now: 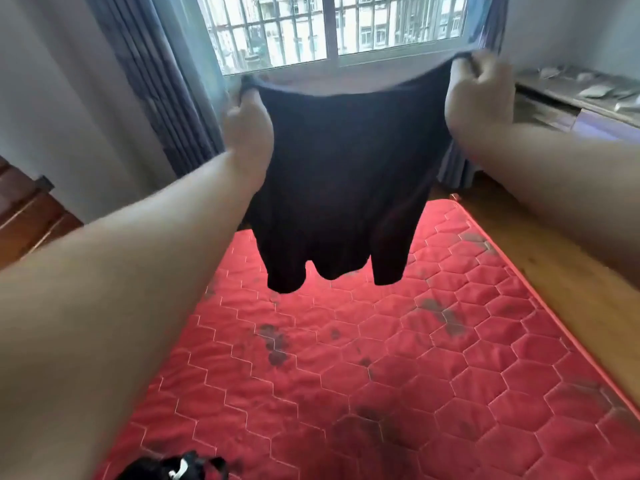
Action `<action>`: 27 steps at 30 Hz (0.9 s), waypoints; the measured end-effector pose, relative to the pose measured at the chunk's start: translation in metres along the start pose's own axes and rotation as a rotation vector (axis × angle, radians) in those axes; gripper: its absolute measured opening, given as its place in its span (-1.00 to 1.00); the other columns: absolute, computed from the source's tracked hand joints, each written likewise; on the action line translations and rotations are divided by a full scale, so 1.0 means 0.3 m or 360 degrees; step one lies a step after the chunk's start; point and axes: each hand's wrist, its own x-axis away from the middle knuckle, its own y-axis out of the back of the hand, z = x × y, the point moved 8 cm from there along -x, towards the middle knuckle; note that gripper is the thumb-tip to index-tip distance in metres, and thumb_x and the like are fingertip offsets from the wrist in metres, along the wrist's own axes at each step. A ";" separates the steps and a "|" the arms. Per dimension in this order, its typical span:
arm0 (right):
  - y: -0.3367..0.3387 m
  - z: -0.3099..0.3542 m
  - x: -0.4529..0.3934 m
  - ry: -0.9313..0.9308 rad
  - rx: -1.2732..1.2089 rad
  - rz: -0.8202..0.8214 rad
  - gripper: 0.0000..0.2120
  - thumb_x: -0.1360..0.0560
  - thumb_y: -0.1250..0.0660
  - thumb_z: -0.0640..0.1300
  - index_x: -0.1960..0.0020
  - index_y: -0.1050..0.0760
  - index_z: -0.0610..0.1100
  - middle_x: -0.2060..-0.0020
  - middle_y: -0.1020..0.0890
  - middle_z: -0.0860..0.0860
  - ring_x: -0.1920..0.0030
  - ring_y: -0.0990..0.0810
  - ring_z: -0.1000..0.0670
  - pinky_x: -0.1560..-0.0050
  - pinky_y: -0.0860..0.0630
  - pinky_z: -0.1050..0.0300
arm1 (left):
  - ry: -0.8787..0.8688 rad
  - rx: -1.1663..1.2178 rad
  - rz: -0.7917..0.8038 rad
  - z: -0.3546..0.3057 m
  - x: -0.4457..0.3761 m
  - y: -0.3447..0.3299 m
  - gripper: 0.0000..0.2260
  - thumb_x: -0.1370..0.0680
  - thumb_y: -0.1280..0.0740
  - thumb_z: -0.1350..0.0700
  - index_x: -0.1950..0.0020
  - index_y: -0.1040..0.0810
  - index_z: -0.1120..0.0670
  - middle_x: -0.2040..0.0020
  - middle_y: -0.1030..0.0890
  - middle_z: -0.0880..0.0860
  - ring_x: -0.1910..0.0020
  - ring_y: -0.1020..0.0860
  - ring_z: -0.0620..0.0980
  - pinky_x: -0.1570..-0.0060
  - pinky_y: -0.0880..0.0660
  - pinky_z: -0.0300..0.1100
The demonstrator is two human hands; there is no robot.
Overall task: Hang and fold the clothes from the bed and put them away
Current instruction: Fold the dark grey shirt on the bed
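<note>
text: none legible | labels: none | numbers: none | signs: none

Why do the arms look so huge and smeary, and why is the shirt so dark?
Head view: the wide lens stretches whatever is near the edges, so the forearms balloon; they and the left hand and right hand are blurred. The dark garment hangs in front of the bright window, so backlight hides its detail, while the red mattress stays fairly sharp.

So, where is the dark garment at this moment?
The dark garment hangs mid-frame between left hand and right hand, above the red mattress, before the window.
</note>
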 end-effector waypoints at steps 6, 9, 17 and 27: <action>-0.065 -0.523 0.539 -0.0199 0.0581 0.0453 -0.73 -0.43 -0.07 -0.05 0.28 -0.43 -0.18 0.25 -0.59 -0.17 0.16 -0.51 -0.23 0.22 -0.31 0.02 | 0.0291 -0.0756 0.0283 0.583 0.375 0.148 -0.55 -0.45 -0.08 -0.04 -0.21 -0.62 0.00 -0.20 -0.63 0.09 -0.25 -0.52 0.09 -0.31 -0.39 -0.08; -0.104 -0.850 0.865 -0.0306 0.0977 0.0872 -0.72 -0.46 -0.12 -0.03 0.18 -0.53 -0.16 0.14 -0.65 -0.21 0.09 -0.58 -0.28 0.20 -0.39 0.01 | 0.0574 -0.1310 0.0688 0.986 0.654 0.247 -0.51 -0.40 -0.01 -0.11 -0.18 -0.58 -0.09 -0.14 -0.64 0.16 -0.15 -0.55 0.21 -0.18 -0.46 0.03; -0.005 -1.487 1.745 -0.0441 0.1664 0.1837 -0.81 -0.46 -0.22 0.02 0.20 -0.50 -0.07 0.06 -0.65 -0.11 0.02 -0.62 -0.21 0.14 -0.44 0.07 | 0.0779 -0.2521 0.1594 1.673 1.439 0.508 -0.76 -0.57 -0.11 0.04 -0.09 -0.53 0.04 -0.20 -0.59 0.09 -0.18 -0.55 0.15 -0.16 -0.36 -0.01; 0.206 -1.652 2.107 -0.0508 0.1709 0.2203 -0.83 -0.49 -0.18 0.05 0.20 -0.38 -0.03 -0.01 -0.56 -0.02 -0.07 -0.59 -0.12 0.05 -0.46 0.08 | 0.0593 -0.2830 0.1958 1.788 1.813 0.574 -0.79 -0.55 -0.15 0.03 -0.06 -0.55 -0.01 -0.14 -0.61 0.03 -0.16 -0.55 0.09 -0.15 -0.31 -0.03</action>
